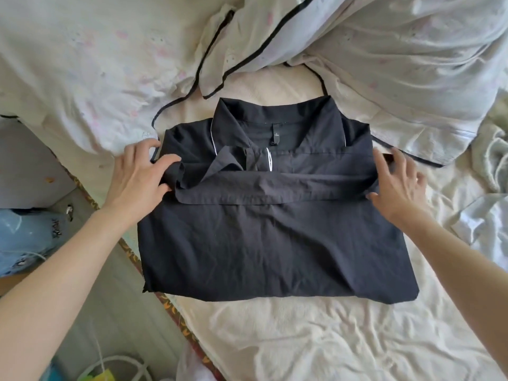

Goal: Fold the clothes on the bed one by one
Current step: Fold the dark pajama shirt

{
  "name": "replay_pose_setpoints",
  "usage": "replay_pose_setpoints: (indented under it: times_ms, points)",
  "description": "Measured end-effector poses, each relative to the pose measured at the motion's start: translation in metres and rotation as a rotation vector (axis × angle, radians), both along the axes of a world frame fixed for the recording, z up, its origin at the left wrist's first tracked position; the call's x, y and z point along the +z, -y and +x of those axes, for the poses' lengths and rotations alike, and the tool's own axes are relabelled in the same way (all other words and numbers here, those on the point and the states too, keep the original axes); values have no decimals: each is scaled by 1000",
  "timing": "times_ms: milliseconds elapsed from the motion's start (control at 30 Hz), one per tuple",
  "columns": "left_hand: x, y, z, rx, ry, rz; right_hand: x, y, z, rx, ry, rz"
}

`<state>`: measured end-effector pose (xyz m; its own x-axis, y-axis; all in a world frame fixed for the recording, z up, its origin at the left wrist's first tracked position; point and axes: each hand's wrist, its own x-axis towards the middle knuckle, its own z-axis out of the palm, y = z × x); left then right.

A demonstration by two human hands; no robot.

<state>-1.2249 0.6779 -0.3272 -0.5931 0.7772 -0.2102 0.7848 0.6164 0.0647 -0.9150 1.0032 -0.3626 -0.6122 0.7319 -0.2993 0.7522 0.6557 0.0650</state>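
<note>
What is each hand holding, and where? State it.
The left hand pinches the black shirt at its left folded edge. The right hand touches its right edge, holding nothing.

A black collared shirt (264,237) lies flat on the cream bed sheet (288,339), partly folded into a rough rectangle, collar at the far end. Thin white piping runs along the collar edges and the front placket. The near part has been turned up over the body, and a narrow band of fabric, probably a sleeve, crosses from left to right just below the collar. The left end of that band is bunched. The cloth shows light creases throughout.
</note>
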Motion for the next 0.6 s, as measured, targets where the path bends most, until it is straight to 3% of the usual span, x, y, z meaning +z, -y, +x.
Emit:
replay_pose_setpoints:
  times_ms: [100, 200, 267, 367, 600]
  points:
    - [5, -4, -12, -47, 82, 77, -9, -2, -9, 322, -15, -19]
    - [18, -6, -20, 253, 303, 227, -18, -6, 0, 489, -43, -48]
    - [25, -7, -25, 397, 302, 325, -19, -15, 7, 348, -181, -28]
    - [30, -11, -31, 521, 269, 392, -12, -30, 5, -44, -425, -64]
    - [19, -12, -37, 623, 408, 423, -10, -41, -7, -672, -484, -497]
